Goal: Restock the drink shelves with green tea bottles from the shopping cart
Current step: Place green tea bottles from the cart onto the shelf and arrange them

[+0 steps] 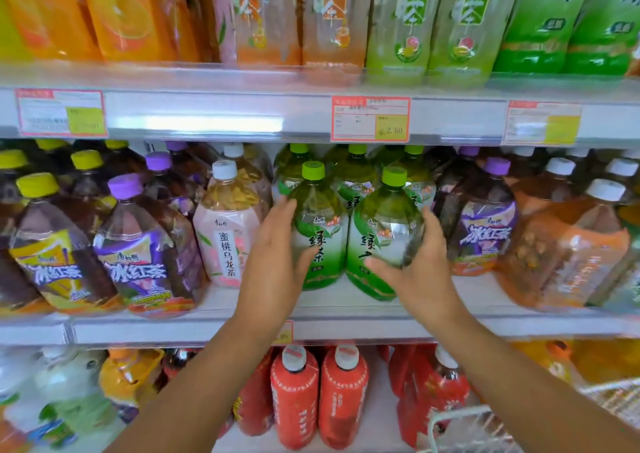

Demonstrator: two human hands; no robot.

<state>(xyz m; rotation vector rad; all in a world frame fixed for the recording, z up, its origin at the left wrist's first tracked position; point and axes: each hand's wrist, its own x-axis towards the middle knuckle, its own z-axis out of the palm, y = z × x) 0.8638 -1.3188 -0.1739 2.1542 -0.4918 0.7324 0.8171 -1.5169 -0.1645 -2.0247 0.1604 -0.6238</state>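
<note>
**Two hands on the front green tea bottles**

Nearest the camera, at the bottom right, the wire rim of the shopping cart (pixel 460 418) shows, blurred. Both bare forearms rise from the bottom edge towards the middle shelf (pixel 346 324).

On that shelf, close to its front edge and near its middle, two green tea bottles stand upright and touching each other. The left hand (pixel 273 255) lies flat against the left side of the left green tea bottle (pixel 318 234); its fingers (pixel 284 210) are spread and extended, with the thumb across the lower label, so it presses without closing around the bottle. The right hand (pixel 422 265) cups the right green tea bottle (pixel 381 241) from its right side, fingers curved loosely along the bottle's flank and the thumb on the lower front of the label; the grip is half open, not clenched.

Behind these two, more green-capped bottles (pixel 356 172) fill the row towards the back of the shelf. Just to the left stands a pink peach oolong bottle (pixel 225 230), and to the right a purple-labelled dark tea bottle (pixel 485 224).

Farther up, a price tag (pixel 370 118) hangs on the upper shelf edge.
</note>
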